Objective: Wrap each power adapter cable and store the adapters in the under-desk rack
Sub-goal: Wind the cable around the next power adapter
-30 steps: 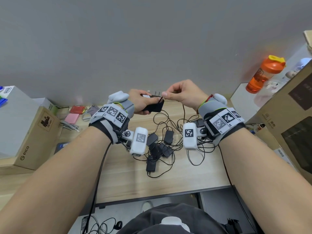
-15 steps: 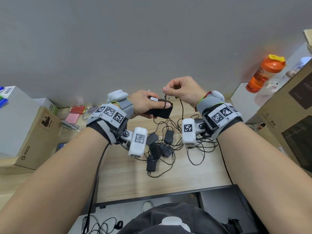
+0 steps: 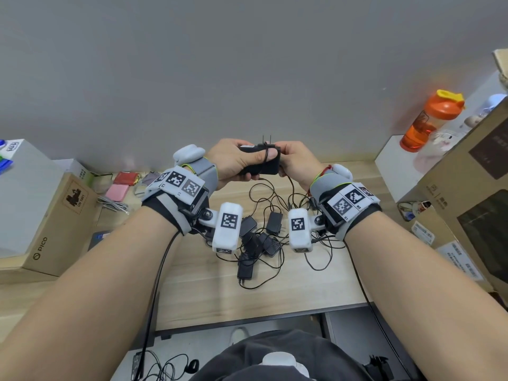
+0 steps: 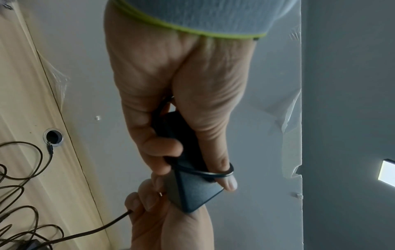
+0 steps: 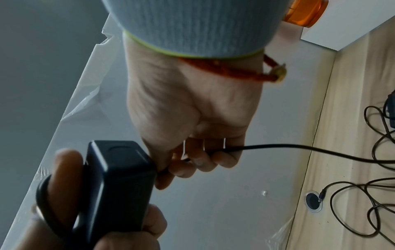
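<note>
My left hand point(image 3: 238, 162) point(image 4: 171, 128) grips a black power adapter point(image 3: 268, 167) point(image 4: 192, 191) point(image 5: 119, 170) held up above the desk, its prongs pointing up. A loop of its thin black cable point(image 4: 222, 172) point(image 5: 299, 147) runs over the adapter and over my left thumb. My right hand point(image 3: 295, 163) point(image 5: 192, 135) sits against the adapter's right end and pinches the cable in curled fingers; the cable trails down to the desk. Several more black adapters point(image 3: 258, 240) lie in a tangle of cables on the wooden desk point(image 3: 198, 287) below my wrists.
Cardboard boxes point(image 3: 52, 224) stand at the left, a large box point(image 3: 472, 188) at the right. An orange bottle point(image 3: 428, 119) stands on a white box at the back right. A cable grommet hole point(image 5: 313, 201) sits near the wall. Below the desk edge is a dark opening point(image 3: 354, 339).
My hands rose and came together. The adapter turned prongs-up, and the right hand brought the cable over the adapter and my left thumb, down to the adapter's right end.
</note>
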`<state>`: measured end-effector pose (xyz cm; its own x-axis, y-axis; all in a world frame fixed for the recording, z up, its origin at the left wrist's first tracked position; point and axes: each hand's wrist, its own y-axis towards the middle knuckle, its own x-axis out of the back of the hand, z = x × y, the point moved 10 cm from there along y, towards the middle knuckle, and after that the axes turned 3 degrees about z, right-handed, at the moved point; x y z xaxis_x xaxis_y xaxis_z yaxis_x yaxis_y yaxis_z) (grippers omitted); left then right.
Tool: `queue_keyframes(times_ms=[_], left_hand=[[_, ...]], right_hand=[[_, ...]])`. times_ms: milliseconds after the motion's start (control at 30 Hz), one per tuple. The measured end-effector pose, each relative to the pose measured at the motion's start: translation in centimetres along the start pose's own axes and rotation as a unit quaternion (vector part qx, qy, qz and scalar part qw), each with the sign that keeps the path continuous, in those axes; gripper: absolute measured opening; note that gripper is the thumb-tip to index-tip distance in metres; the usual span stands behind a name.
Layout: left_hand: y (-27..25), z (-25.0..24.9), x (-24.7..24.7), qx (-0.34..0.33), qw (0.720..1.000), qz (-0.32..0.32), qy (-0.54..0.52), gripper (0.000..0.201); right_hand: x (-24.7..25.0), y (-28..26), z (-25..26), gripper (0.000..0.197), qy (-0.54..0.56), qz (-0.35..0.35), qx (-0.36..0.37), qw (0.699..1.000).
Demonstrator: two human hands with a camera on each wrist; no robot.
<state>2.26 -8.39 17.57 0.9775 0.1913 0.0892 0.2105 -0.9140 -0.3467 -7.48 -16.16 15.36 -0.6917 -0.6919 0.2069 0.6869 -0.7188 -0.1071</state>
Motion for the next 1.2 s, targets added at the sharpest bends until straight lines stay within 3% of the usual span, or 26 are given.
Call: queue_keyframes(times_ms=[200,367,533,800,1067,1200], left_hand=[[0.2,-0.2,0.2,-0.009,1.000,-0.010,-0.010,0.042],[0.2,-1.2,0.7,-0.034,0.998,-0.044,-0.042,0.030],[0.7,-0.9,2.8,-0.037,0.992,-0.109,-0.057,0.036],[0.8,-0.2,3.7,-0.009,0.992,-0.126,-0.008,0.050],[0.6,-0.1,3.3,0.018,0.991,-0.118,0.062,0.043],[0.3,0.3,2.1,0.028,0.991,-0.082,0.097,0.039]], right_hand=[[0.2,-0.6,0.4,0.026,-0.009,-0.003,0.008,1.000],[-1.1,-1.5,-0.2,0.031,-0.024,0.037,-0.006,0.999],[-2.2,-2.6,0.6,0.031,-0.092,0.092,0.001,0.992],[-0.6,-3.5,4.7,0.029,-0.151,0.107,0.036,0.982],[1.7,-2.8,6.8,0.031,-0.064,0.039,0.093,0.993],[3.1,-2.0,7.9,0.029,-0.070,-0.003,0.114,0.991]])
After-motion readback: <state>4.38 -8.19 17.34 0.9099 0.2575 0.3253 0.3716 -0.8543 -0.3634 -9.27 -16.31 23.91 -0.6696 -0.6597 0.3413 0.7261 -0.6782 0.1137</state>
